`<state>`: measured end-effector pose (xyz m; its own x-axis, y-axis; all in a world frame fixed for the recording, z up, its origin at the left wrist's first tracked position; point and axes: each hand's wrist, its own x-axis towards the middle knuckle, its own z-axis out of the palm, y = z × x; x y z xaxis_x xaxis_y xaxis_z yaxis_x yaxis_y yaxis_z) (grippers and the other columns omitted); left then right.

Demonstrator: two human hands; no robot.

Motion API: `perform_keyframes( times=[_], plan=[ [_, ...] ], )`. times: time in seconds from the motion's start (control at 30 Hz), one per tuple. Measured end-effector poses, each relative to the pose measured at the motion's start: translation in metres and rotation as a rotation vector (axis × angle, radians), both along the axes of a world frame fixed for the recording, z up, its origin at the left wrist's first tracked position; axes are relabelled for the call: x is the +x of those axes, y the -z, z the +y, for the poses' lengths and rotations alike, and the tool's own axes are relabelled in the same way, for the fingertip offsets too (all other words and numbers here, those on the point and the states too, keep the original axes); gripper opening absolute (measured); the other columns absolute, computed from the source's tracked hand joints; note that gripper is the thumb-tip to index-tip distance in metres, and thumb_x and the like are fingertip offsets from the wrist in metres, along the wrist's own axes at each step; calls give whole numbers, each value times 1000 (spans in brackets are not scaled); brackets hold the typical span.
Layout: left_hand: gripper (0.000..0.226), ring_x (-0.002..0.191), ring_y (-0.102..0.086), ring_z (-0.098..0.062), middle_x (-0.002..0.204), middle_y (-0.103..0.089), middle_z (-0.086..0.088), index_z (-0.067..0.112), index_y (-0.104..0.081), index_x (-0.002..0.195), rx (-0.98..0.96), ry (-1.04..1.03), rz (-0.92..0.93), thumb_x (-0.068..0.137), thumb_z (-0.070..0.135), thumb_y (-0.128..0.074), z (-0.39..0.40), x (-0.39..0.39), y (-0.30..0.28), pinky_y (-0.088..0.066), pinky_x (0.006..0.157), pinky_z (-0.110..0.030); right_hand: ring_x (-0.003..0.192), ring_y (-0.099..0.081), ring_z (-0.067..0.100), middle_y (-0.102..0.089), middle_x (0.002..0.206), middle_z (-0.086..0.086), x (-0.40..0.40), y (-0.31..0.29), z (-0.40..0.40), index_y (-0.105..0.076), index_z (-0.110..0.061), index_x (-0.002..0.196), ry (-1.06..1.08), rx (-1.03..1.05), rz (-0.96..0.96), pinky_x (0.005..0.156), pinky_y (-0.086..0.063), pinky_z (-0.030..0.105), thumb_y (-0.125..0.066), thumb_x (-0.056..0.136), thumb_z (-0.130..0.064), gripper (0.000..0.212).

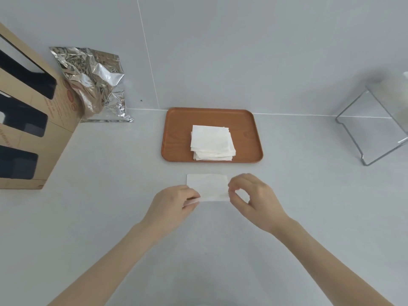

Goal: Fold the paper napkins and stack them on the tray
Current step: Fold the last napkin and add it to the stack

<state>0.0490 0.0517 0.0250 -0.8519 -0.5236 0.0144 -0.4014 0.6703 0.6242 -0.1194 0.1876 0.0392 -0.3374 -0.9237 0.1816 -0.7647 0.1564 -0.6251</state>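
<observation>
A brown wooden tray (176,138) lies on the grey counter against the wall, holding a stack of folded white napkins (212,142). In front of the tray a single white napkin (208,187), folded to a rectangle, lies flat on the counter. My left hand (174,203) pinches its near left corner between thumb and fingers. My right hand (254,199) pinches its right edge with thumb and forefinger, the other fingers curled.
A crumpled silver foil bag (95,85) leans on the wall at the back left. A cardboard box with dark cut-outs (28,120) stands at the left edge. A clear acrylic stand (375,127) sits at the right.
</observation>
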Motion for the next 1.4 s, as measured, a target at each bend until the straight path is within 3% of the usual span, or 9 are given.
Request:
perform_keyframes(
  times=[0.2, 0.33, 0.47, 0.7, 0.9, 1.07, 1.2, 1.33, 1.4],
  plan=[
    [11, 79, -60, -11, 81, -61, 12, 19, -69, 84, 182, 51, -134, 84, 22, -59, 6, 13, 19, -48, 73, -32, 75, -53, 5, -58, 76, -9, 5, 31, 29, -57, -18, 75, 15, 149, -92, 54, -34, 8, -40, 76, -36, 25],
    [12, 77, -59, -15, 86, -67, -3, 15, -70, 85, 232, 1, -135, 83, 20, -59, -7, 0, 18, -42, 69, -28, 77, -55, 9, -58, 74, -13, -4, 33, 17, -54, -25, 73, 55, 187, -153, 57, -38, 12, -54, 84, -15, 15],
    [14, 78, -58, -21, 82, -62, -4, 14, -69, 88, 161, -62, -135, 84, 19, -56, -23, -18, 18, -45, 74, -36, 73, -58, 15, -67, 82, -1, -15, 32, -9, -61, -16, 80, 73, 185, -144, 67, -46, 29, -54, 86, -12, 10],
    [27, 94, -56, -23, 106, -62, -5, 17, -57, 108, 61, -125, -202, 81, 16, -57, -37, -32, 35, -46, 78, -35, 84, -58, 23, -67, 89, 7, -23, 45, -48, -63, -10, 85, 121, 238, -44, 71, -46, 35, -53, 86, -14, 10],
    [45, 116, -43, -24, 124, -48, -8, 15, -44, 124, -80, -98, -221, 82, 18, -58, -33, -32, 44, -44, 83, -36, 104, -52, 29, -58, 111, 11, -22, 58, -47, -55, -8, 110, 136, 341, 106, 79, -43, 35, -55, 82, -8, 28],
    [24, 105, -52, -26, 112, -58, -9, 10, -62, 101, -141, -44, -80, 78, 15, -65, -25, -19, 38, -42, 78, -32, 91, -58, 29, -66, 99, 8, -19, 52, -30, -64, -13, 98, -52, 179, 228, 73, -47, 34, -66, 77, -10, 21],
    [13, 92, -57, -20, 91, -67, -3, 13, -67, 83, -152, 110, -128, 73, 21, -68, -18, 1, 43, -43, 73, -30, 84, -62, 18, -69, 88, -3, -15, 56, -10, -66, -22, 83, -305, 269, 357, 72, -46, 25, -76, 68, -24, 18],
    [12, 75, -55, -7, 71, -67, 9, 21, -66, 68, -279, 132, -167, 61, 22, -77, -13, 9, 53, -42, 56, -19, 81, -62, 13, -70, 83, -11, -16, 64, -4, -66, -26, 77, -313, 275, 432, 72, -40, 19, -77, 68, -26, 14],
    [6, 75, -44, -4, 68, -66, 10, 22, -64, 65, -325, 117, -124, 70, 24, -64, -14, 10, 57, -37, 56, -16, 76, -62, 15, -70, 79, -10, -15, 67, -5, -66, -23, 73, -304, 233, 439, 72, -35, 22, -72, 73, -21, 7]
  ],
)
